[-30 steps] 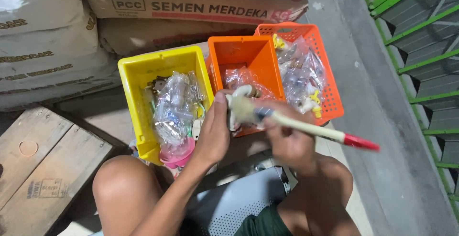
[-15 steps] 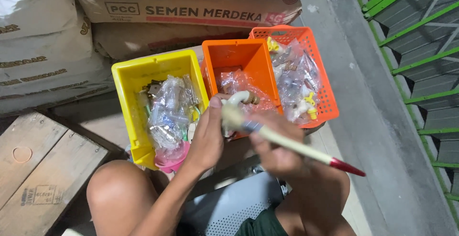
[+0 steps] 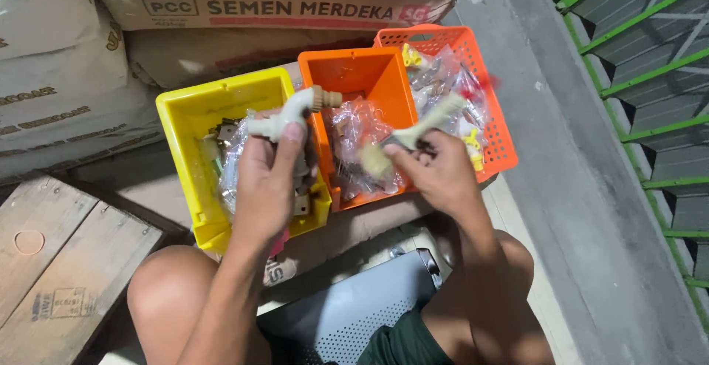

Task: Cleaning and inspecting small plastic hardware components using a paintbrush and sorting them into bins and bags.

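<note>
Three bins [image 3: 185,114] abreast, sacks [image 3: 244,10] seemingly behind.

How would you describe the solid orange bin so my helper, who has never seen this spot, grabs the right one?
Three plastic bins sit in a row before the stacked paper sacks. The orange bin is the middle one, between the yellow bin and an orange mesh basket. Its walls are solid, unlike the perforated basket's, and it holds clear bags of small parts.
</note>
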